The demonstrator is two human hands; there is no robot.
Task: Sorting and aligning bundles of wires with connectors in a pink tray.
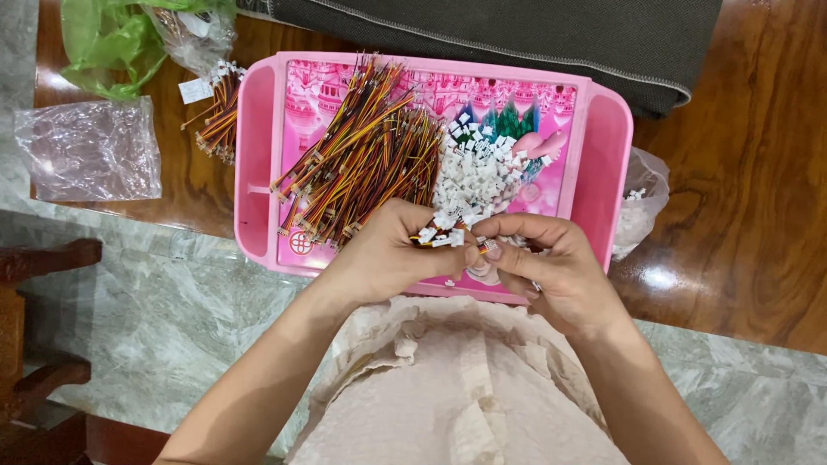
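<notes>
A: While hovering over the pink tray's [258,155] six o'clock edge, left hand [392,254] curling shut around a small wire bundle [435,237], mostly hidden inside?

B: Yes. Right hand [551,271] pinching one white connector [488,246] at three o'clock of the bundle, barely showing between fingertips; loose wires [362,155] lying at eleven.

A glossy brown wooden desk [741,215] reflects light, a dark grey cushion [517,34] lying at its far edge. Below spreads a pale green marble floor [155,310]; a dark wooden chair [34,344] stands left.
</notes>
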